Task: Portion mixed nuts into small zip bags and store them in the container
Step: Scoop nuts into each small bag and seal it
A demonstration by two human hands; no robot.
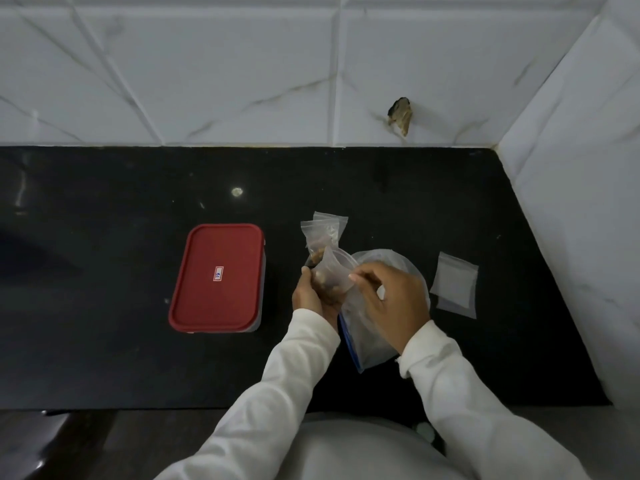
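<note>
My left hand [311, 296] grips a small clear zip bag [332, 271] with brown nuts in its bottom. My right hand [388, 299] pinches that bag's upper edge with thumb and fingers. Under my right hand lies a large clear zip bag [367, 344] with a blue seal strip, its contents mostly hidden. Behind the held bag, two small bags with nuts [323, 232] lie on the black counter [381, 192]. A flat empty small zip bag [455, 285] lies to the right. The container with a red lid [218, 277] sits shut to the left of my hands.
White marble tile walls [242, 74] rise behind the counter and along its right side. A chipped hole [401, 114] marks the back wall. The counter's front edge runs just below my forearms.
</note>
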